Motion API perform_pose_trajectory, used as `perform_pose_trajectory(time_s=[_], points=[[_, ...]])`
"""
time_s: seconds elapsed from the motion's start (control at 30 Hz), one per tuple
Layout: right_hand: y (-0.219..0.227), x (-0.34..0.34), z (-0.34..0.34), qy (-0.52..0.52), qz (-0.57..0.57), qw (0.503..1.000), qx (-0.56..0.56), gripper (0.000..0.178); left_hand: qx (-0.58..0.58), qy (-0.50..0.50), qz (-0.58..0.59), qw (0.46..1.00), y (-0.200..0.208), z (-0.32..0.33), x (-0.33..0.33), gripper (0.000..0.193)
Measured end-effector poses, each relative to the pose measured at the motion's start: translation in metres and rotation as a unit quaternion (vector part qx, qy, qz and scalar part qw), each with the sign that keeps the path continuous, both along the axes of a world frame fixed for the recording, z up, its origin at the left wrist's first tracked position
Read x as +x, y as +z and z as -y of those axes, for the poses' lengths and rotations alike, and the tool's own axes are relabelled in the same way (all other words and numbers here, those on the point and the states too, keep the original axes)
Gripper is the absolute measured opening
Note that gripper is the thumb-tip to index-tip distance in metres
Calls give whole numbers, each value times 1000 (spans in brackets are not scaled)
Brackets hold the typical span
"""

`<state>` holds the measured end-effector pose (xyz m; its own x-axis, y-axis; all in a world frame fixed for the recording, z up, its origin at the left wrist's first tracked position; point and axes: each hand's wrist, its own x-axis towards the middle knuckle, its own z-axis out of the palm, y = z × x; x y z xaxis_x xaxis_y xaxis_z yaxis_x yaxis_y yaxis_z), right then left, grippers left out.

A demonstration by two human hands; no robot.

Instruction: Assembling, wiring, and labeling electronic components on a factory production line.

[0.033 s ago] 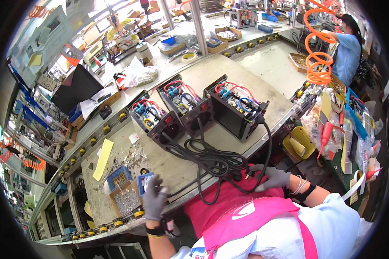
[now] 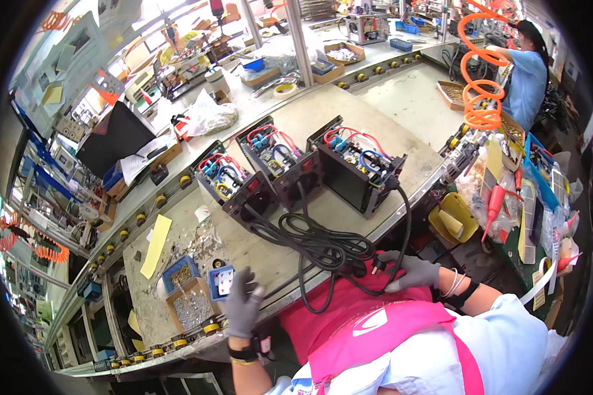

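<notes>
Three black open-topped electrical units, the left [image 2: 234, 181], the middle [image 2: 280, 155] and the right [image 2: 356, 164], stand on the worktable with red and blue wires and parts exposed. Black power cords [image 2: 326, 240] trail from them, coiled in a heap toward the near edge. Over that edge my gloved right hand [image 2: 408, 271] grips a cord close to its plug [image 2: 377, 265]. My gloved left hand [image 2: 245, 303] is raised with thumb and fingers apart, beside a small blue tray [image 2: 212, 289] of small parts. A stretch of cord lies close to its thumb.
A blue bin of small brass-coloured parts [image 2: 172, 278] and a cardboard box of silvery parts [image 2: 192, 309] sit at the table's left. A yellow strip [image 2: 156, 247] lies behind them. An orange coiled hose [image 2: 482, 99] hangs at right, near a co-worker [image 2: 528, 79]. A red-handled screwdriver [image 2: 494, 207] lies right.
My left hand has shifted slightly right and down, uncovering more of the small blue tray. My right hand stays on the cord, and the units have not moved on the table.
</notes>
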<state>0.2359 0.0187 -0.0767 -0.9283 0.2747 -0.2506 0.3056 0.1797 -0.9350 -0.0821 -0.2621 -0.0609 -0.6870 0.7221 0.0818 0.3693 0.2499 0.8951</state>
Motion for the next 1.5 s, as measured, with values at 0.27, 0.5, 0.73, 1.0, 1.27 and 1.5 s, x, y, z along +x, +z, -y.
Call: perform_pose_trajectory(time_s=[0.27, 0.5, 0.73, 1.0, 1.27, 1.5], points=[[-31, -17, 20, -194, -21, 973, -123, 53, -47, -1, -76, 996, -20, -50, 50, 70], [-17, -28, 9, -166, 15, 962, -216, 33, -70, -55, -125, 988, -36, -61, 76, 84], [5, -47, -40, -384, -121, 905, -140, 31, -143, -51, -262, 953, -40, -68, 86, 84], [2, -46, -26, -380, -93, 920, 4, 59, -174, -35, -287, 941, -41, -78, 98, 95], [-8, -49, -33, -384, -90, 918, -33, 59, -171, -28, -265, 948, -25, -97, 99, 92], [-25, -66, -37, -395, -146, 903, -87, 59, -215, 44, -332, 917, -26, -140, 110, 84]])
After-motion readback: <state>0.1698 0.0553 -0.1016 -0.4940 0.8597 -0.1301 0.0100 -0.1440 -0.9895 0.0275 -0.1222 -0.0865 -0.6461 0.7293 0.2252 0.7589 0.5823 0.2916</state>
